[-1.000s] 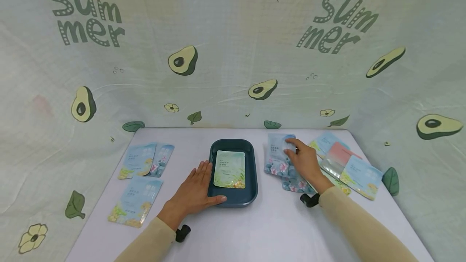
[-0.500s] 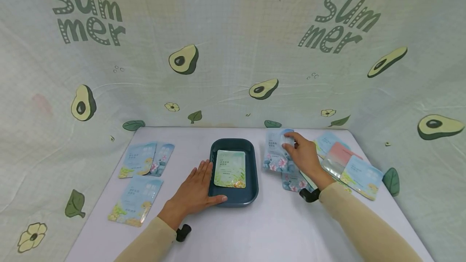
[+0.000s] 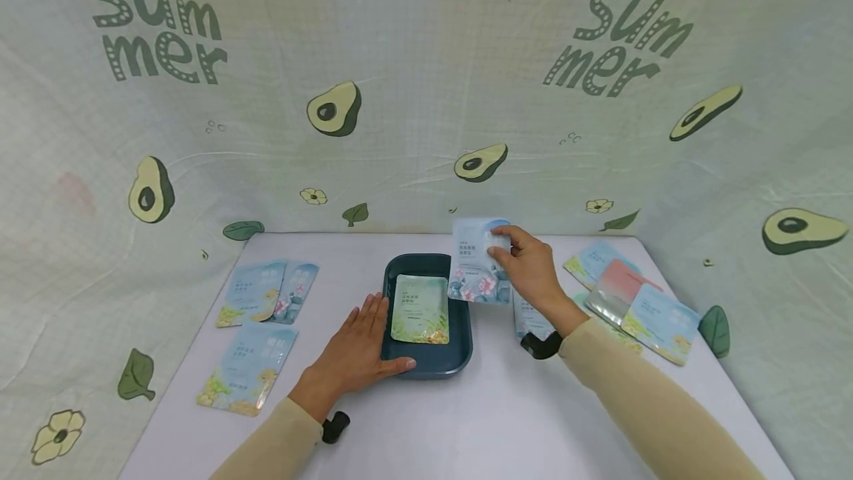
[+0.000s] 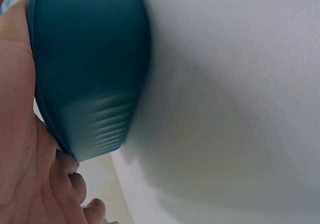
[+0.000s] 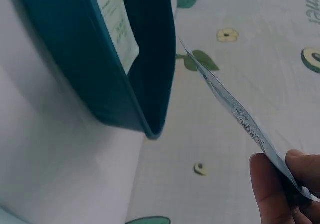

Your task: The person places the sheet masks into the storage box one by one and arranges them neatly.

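A blue sachet with pink flowers (image 3: 474, 265) hangs in the air over the right rim of the dark teal tray (image 3: 429, 370). My right hand (image 3: 533, 265) pinches its upper right side between thumb and fingers; the right wrist view shows the sachet (image 5: 242, 116) edge-on beside the tray's corner. Inside the tray lies a green sachet (image 3: 420, 310). My left hand (image 3: 356, 343) rests along the tray's left rim with fingers straight, the thumb at its near left corner. In the left wrist view, the palm (image 4: 20, 134) lies against the tray's ribbed outer wall (image 4: 95, 84).
Several blue sachets (image 3: 246, 369) lie at the table's left. On the right, a blue flowered sachet (image 3: 532, 317) lies partly under the right wrist, near several overlapping sachets (image 3: 663, 324), one pink and silver (image 3: 623, 291). A printed cloth (image 3: 400, 58) hangs behind the table.
My right hand has lifted the flowered sachet off the right-hand pile and carried it left to the tray's rim. The left hand and tray have stayed put.
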The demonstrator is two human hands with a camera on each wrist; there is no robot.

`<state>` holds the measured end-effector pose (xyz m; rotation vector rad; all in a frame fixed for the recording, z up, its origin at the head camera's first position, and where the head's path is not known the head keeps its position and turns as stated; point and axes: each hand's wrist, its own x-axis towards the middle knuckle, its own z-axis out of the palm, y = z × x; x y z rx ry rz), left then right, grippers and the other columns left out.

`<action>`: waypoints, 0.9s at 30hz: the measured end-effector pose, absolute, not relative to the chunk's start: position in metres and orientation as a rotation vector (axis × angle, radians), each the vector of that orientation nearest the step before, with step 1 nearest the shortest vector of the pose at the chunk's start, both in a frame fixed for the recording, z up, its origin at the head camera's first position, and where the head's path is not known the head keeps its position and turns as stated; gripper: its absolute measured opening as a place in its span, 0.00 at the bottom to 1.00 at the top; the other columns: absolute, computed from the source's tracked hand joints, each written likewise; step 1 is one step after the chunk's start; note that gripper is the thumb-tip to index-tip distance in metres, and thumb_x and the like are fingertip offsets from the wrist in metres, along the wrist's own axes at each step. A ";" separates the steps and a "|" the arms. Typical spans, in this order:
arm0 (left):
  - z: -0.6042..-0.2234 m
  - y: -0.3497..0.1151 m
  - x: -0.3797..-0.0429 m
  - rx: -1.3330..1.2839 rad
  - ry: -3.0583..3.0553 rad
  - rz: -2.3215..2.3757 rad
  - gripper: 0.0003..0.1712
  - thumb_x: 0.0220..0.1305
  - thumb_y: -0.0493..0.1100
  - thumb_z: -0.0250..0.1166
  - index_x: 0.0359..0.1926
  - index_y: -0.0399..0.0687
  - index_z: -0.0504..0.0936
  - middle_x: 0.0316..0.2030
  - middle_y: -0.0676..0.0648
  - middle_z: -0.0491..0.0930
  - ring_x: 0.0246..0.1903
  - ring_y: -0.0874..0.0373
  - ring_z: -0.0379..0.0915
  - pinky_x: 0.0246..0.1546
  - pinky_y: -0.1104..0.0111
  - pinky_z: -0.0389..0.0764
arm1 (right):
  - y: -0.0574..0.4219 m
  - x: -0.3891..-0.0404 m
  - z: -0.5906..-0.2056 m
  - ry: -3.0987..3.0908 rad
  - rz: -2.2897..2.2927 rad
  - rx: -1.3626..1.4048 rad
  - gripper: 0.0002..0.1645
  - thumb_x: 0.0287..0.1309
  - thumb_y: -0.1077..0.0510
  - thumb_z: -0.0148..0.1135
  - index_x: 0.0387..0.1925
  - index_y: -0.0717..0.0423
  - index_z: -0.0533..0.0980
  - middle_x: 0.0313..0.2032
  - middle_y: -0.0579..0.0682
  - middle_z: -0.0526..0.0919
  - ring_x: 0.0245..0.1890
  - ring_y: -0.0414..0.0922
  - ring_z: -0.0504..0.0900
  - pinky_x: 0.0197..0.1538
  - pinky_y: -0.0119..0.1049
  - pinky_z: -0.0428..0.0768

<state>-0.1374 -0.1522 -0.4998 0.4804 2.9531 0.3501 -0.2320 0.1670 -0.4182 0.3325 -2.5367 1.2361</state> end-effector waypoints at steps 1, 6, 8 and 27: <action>-0.500 -0.152 -0.137 0.480 2.954 0.348 0.74 0.60 0.86 0.55 0.84 0.37 0.44 0.85 0.37 0.43 0.85 0.44 0.37 0.83 0.47 0.50 | 0.161 -0.232 -0.420 -2.555 1.258 0.328 0.20 0.69 0.61 0.70 0.60 0.56 0.83 0.52 0.62 0.89 0.33 0.48 0.87 0.30 0.30 0.77; -0.499 -0.153 -0.137 0.487 2.958 0.333 0.73 0.60 0.86 0.55 0.84 0.36 0.44 0.85 0.37 0.44 0.85 0.43 0.38 0.83 0.46 0.50 | 0.131 -0.235 -0.434 -2.640 1.320 0.326 0.20 0.68 0.59 0.71 0.60 0.53 0.83 0.50 0.60 0.90 0.31 0.46 0.83 0.30 0.33 0.76; -0.500 -0.153 -0.137 0.494 2.960 0.328 0.74 0.60 0.86 0.55 0.84 0.36 0.45 0.84 0.37 0.45 0.84 0.42 0.39 0.82 0.46 0.51 | 0.121 -0.235 -0.441 -2.673 1.331 0.330 0.19 0.68 0.58 0.71 0.59 0.52 0.83 0.48 0.58 0.90 0.29 0.45 0.80 0.29 0.34 0.75; -0.498 -0.153 -0.136 0.528 2.957 0.345 0.74 0.60 0.86 0.56 0.84 0.35 0.45 0.84 0.36 0.46 0.84 0.42 0.40 0.82 0.45 0.52 | 0.076 -0.241 -0.473 -2.904 1.279 0.509 0.18 0.70 0.60 0.67 0.60 0.54 0.82 0.51 0.55 0.88 0.42 0.49 0.86 0.42 0.43 0.84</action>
